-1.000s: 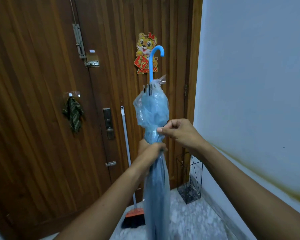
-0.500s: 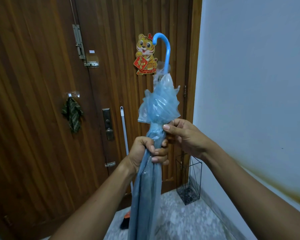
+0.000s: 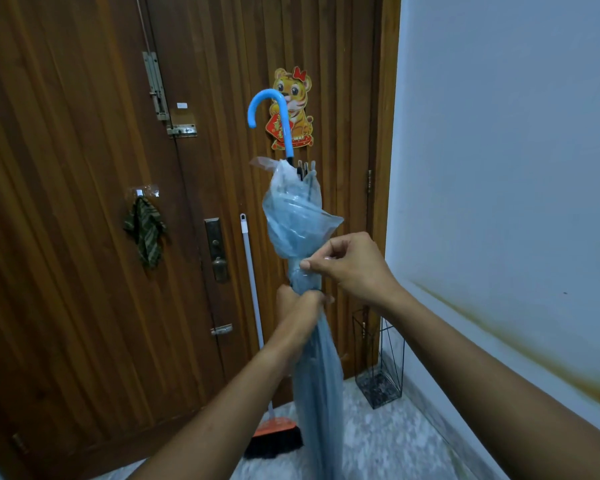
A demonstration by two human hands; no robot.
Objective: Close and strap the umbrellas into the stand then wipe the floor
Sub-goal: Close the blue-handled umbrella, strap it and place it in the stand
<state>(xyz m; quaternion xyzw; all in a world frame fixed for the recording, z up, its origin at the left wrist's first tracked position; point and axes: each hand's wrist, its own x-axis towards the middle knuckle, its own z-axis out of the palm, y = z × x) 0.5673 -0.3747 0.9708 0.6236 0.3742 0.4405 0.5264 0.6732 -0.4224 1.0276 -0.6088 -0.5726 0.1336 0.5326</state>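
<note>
A closed pale-blue see-through umbrella (image 3: 297,216) is held upright in front of me, its blue hooked handle (image 3: 274,112) pointing up with the hook turned left. My left hand (image 3: 300,303) grips the gathered canopy around its middle. Just above it, my right hand (image 3: 347,265) pinches the canopy's plastic between thumb and fingers. The canopy hangs down past the bottom of the frame. A black wire umbrella stand (image 3: 378,362) sits on the floor in the corner by the door frame, apart from the umbrella.
A dark wooden door (image 3: 84,237) fills the left and centre, with a tiger sticker, bolts and a lock. A broom (image 3: 257,327) with an orange head leans against it. A striped cloth (image 3: 144,230) hangs on a hook. A white wall (image 3: 516,168) stands to the right, over a speckled floor.
The umbrella has been turned about its shaft, so the hooked handle now faces left instead of right. My right hand has shifted its pinch on the canopy; my left hand keeps its grip.
</note>
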